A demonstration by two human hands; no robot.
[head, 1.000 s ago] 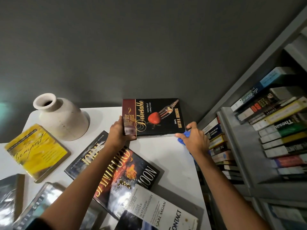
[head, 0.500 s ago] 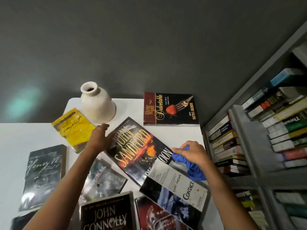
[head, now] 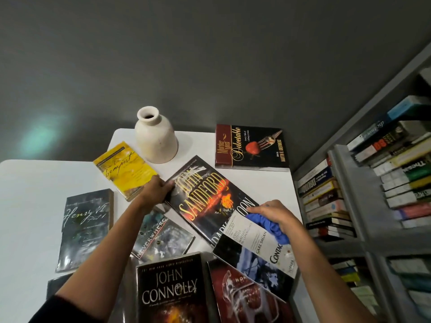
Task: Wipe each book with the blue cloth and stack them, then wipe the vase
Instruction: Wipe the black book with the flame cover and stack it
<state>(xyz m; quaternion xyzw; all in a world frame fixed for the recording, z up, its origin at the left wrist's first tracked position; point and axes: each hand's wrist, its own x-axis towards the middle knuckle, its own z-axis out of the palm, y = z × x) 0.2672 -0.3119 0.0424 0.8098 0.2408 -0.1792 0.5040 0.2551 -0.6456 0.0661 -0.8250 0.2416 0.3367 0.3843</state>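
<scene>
Noting Henry VI lying flat toward the left edge of the table, with Tempest just beyond it. Noting the vase standing upright at the far edge, just beside Tempest.

Gripping the left corner of Sandford with the left hand, fingers curled round the edge. Finding Delectable lying alone at the far right corner, by judgement serving as the base of the stack.

Holding the cloth bunched in the right hand, fingers closed round it, over Sandford's near end at the spot overlapped by Contact.

Flagging risks:
- Lifting Sandford with Contact lying across it, likely dragging Contact toward the right edge and off.
- Swinging Sandford toward the far corner, possibly clipping the vase and tipping it.
</scene>
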